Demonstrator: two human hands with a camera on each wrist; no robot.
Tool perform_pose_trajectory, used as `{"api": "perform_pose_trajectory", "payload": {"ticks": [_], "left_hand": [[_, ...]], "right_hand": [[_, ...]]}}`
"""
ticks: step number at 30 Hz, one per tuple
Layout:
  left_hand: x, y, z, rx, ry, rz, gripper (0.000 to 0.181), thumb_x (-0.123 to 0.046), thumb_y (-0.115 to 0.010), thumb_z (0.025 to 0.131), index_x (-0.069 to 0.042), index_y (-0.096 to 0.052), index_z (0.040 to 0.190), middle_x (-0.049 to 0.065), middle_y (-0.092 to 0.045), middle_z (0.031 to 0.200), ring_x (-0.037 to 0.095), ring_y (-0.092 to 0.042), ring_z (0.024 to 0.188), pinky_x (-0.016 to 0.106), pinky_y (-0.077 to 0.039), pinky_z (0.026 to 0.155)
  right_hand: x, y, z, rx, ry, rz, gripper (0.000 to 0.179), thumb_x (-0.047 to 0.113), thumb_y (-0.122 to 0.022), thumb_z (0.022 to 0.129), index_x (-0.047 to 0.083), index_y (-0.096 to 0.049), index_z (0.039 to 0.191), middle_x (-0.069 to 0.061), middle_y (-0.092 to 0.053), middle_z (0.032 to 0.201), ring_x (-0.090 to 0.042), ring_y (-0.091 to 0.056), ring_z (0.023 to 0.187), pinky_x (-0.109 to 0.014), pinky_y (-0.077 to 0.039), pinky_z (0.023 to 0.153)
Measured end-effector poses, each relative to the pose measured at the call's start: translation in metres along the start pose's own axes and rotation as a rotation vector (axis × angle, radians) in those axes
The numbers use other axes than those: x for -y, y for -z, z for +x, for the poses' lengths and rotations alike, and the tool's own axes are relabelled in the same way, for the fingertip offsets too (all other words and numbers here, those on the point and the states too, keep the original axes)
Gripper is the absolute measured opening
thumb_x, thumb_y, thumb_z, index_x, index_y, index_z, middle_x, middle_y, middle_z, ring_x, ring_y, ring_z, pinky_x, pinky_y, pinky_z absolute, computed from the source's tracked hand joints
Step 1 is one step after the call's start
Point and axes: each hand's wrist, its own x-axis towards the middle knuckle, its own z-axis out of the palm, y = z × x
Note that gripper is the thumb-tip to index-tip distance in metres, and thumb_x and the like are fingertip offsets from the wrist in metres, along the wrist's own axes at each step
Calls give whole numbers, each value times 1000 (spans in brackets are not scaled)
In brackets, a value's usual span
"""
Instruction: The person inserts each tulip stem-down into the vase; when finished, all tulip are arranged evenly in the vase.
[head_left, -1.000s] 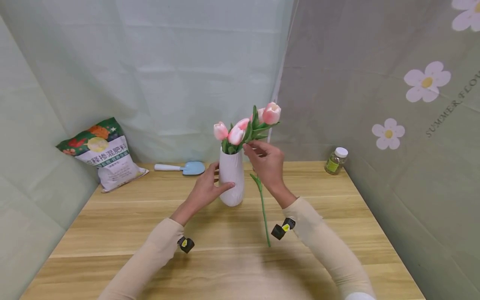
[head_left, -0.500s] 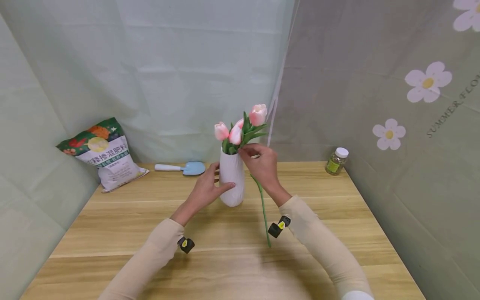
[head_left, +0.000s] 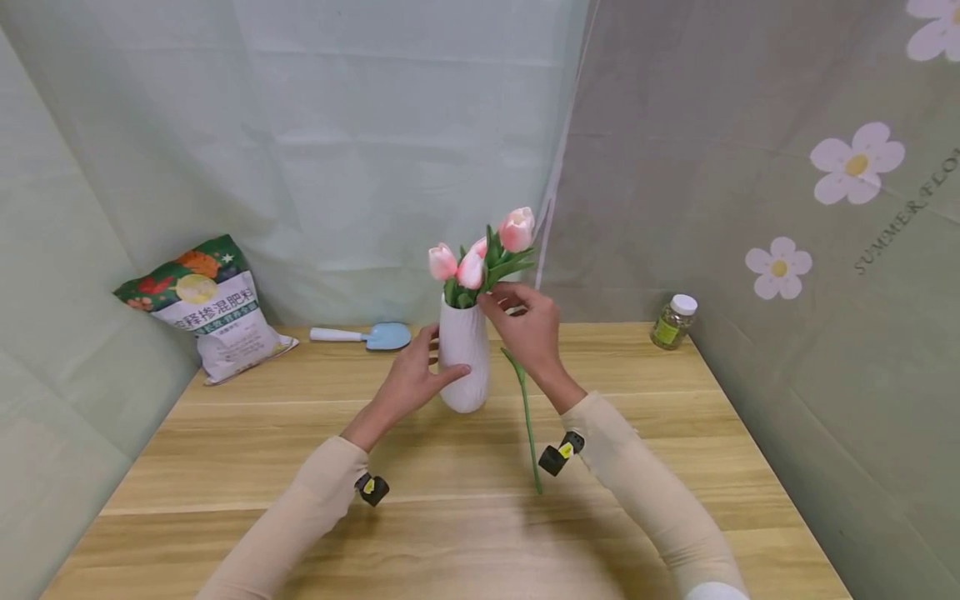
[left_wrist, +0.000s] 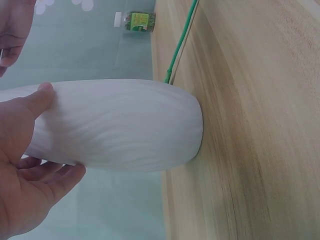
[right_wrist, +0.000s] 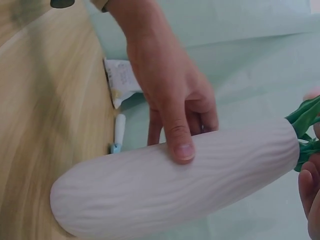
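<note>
A white ribbed vase [head_left: 463,358] stands upright on the wooden table, bearing several pink tulips [head_left: 442,262] with green leaves. My left hand [head_left: 411,371] holds its side, thumb across the front and fingers behind; the left wrist view shows this grip close up. At the vase mouth, my right hand [head_left: 528,329] pinches a tulip [head_left: 516,230] low among its leaves, its pink head rising above the others to the right. The stem's lower end is hidden. Below my right hand lies a loose green stem [head_left: 528,425] with a leaf, its upper end hidden.
A fertilizer bag [head_left: 217,312] leans at the back left. Beside it lies a small blue trowel [head_left: 386,336] with a white handle. A jar [head_left: 672,322] with a white lid stands at the back right. Cloth walls border the table [head_left: 300,533].
My right hand has moved left to the vase mouth, bringing the tall tulip closer over the others, then shifted slightly in the last half second. My left hand and the vase have stayed put.
</note>
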Motion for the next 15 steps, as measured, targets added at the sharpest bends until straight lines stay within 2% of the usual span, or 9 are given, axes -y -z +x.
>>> {"api": "perform_pose_trajectory", "payload": {"ticks": [6,15], "left_hand": [[0,0,0,-6,0,2,86,-44,-79,89,-3,-36,152,16,-50,147,34,-52,134,47,-54,104],[0,-1,0,-5,-1,0,87,-45,-79,89,-2,-36,152,17,-50,147,34,-51,135,48,-54,104]], "right_hand": [[2,1,3,-38,36,3,19,24,-79,91,6,-79,96,-6,-76,86,-18,-67,73,-28,-59,65],[-2,-1,1,17,5,-52,16,22,-78,92,6,-81,96,-5,-75,84,-16,-66,70,-26,-57,61]]}}
